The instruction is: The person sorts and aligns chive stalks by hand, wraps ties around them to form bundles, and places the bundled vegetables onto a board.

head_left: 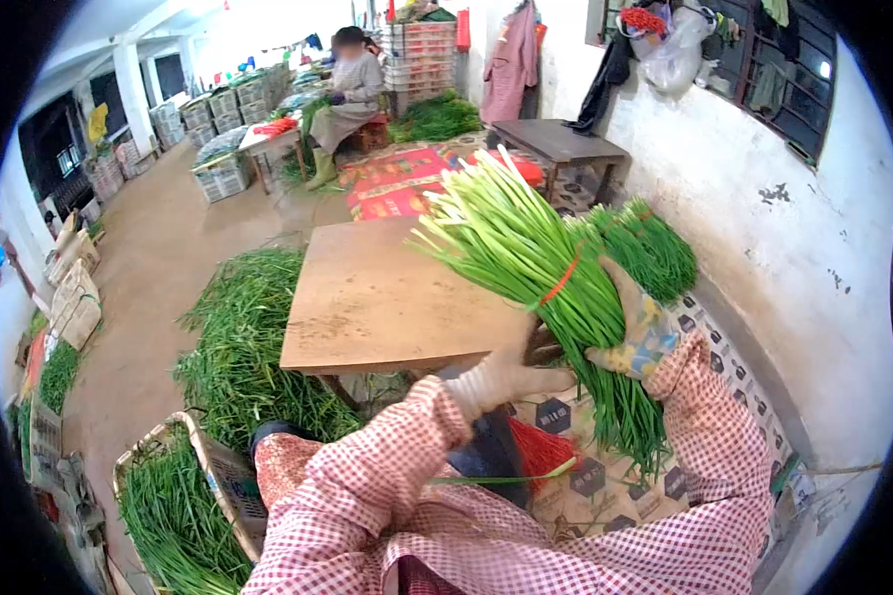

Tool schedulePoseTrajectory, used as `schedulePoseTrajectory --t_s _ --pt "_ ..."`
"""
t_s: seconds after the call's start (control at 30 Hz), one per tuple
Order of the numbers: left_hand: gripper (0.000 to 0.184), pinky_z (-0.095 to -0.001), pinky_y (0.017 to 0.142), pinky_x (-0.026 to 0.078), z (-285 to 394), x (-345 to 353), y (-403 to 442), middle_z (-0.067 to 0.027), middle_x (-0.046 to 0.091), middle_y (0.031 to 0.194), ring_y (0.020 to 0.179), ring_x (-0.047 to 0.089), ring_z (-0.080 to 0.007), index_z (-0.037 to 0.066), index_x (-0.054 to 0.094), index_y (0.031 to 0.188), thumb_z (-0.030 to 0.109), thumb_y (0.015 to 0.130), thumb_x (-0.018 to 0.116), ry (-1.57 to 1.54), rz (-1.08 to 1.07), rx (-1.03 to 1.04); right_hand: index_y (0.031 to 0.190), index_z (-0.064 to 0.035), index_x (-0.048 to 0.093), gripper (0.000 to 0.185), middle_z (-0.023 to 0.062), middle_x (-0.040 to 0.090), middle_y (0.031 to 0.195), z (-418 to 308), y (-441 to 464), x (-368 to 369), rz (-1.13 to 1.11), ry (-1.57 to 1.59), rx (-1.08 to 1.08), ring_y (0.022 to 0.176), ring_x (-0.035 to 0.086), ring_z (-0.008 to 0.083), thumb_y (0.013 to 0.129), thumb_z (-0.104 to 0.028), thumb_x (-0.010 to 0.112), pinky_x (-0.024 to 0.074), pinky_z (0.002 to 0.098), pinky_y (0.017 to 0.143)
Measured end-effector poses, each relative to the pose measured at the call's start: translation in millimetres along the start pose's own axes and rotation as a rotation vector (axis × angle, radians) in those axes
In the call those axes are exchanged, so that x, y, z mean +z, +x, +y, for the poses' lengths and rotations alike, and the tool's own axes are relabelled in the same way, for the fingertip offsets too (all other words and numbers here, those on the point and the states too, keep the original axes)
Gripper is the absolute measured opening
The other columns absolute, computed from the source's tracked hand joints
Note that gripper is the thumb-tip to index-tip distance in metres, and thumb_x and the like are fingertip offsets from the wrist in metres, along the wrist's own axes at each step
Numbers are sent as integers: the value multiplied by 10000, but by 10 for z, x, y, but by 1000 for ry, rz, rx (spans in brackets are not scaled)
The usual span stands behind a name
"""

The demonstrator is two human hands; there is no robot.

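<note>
A thick bundle of garlic chives [526,233] is held up over the table's right edge, its pale stem ends toward the back and its green leaves hanging toward me. A red tie [563,278] goes round its middle. My right hand [640,322], in a patterned glove, is closed around the bundle from the right side. Left of the hanging leaves, my left hand [511,377], in a pale glove, has its fingers stretched out and holds nothing. Below it hangs a bunch of red ties [541,451].
The wooden table [387,297] stands before me. Loose greens [253,337] lie on the floor to its left, near a filled crate [218,486]. Tied bundles [655,253] lie by the right wall. A seated person [352,84] works further back.
</note>
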State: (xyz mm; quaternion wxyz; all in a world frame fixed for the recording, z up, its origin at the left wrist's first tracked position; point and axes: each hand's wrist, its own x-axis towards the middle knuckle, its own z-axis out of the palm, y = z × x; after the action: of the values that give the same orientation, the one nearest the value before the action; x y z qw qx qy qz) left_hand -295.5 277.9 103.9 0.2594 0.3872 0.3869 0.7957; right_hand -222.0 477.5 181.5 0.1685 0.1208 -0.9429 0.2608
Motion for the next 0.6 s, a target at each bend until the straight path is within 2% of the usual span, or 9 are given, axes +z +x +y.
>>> schedulePoseTrajectory --t_s 0.07,0.17,0.2,0.23,0.27,0.3,0.37,0.47,0.6 --pt "914 -465 1047 371 -284 -358 5 -107 399 1348 1281 389 -275 119 209 1442 65 716 762 97 -40 -76 1442 -22 210 1026 235 465 1296 241 -309 78 -2 -60 103 1215 461 355 606 -213 774 354 370 1054" --pt "756 -398 954 467 -231 -437 83 -129 478 1287 1169 502 -257 68 294 1366 25 741 716 176 289 -2 1451 -44 207 1004 249 461 1291 570 -648 320 77 45 2 1201 457 382 638 -238 765 375 385 1035" --pt "878 -355 930 483 -170 -415 57 -125 498 1286 1152 518 -239 57 222 1407 -9 700 739 253 333 0 1451 -44 207 1004 249 461 1291 564 -709 364 50 64 15 1201 457 382 638 -238 765 375 385 1035" --pt "699 -335 871 517 -230 -277 1 -118 559 1193 1054 577 -218 38 319 1348 37 769 711 27 497 233 1456 -53 199 1008 244 454 1303 513 -751 428 -67 11 137 1195 457 389 643 -239 765 381 395 1025" --pt "699 -335 871 517 -213 -253 -61 -118 559 1193 1054 577 -218 38 319 1348 37 769 711 28 526 217 1462 -63 190 1013 240 446 1316 475 -786 507 -184 -46 252 1188 458 397 648 -241 766 387 404 1015" --pt "606 -343 878 511 -180 -263 -83 -98 573 1162 1030 583 -206 30 379 1305 80 790 695 0 565 94 1468 -71 171 1020 214 434 1346 463 -868 633 -153 -147 103 1178 466 395 653 -226 763 392 416 1003" --pt "493 -347 907 491 -169 -372 -162 -78 598 1110 997 590 -204 25 476 1239 128 806 688 -78 598 -66 1469 -72 163 1025 200 432 1355 460 -976 868 -165 -108 97 1179 467 394 654 -227 764 393 415 1001" --pt "455 -347 910 491 -166 -364 -218 -76 616 1071 988 593 -204 21 510 1210 128 807 693 17 735 127 1467 -68 148 1025 189 432 1357 615 -1105 1195 -103 -15 0 1187 464 386 659 -220 760 393 409 1003" --pt "381 -306 850 494 -167 -657 -421 -59 628 1009 934 592 -159 15 555 1172 114 830 690 197 724 8 1404 -15 279 895 183 481 1291 424 -1015 1171 -127 3 87 1173 498 324 659 -184 746 420 382 980"
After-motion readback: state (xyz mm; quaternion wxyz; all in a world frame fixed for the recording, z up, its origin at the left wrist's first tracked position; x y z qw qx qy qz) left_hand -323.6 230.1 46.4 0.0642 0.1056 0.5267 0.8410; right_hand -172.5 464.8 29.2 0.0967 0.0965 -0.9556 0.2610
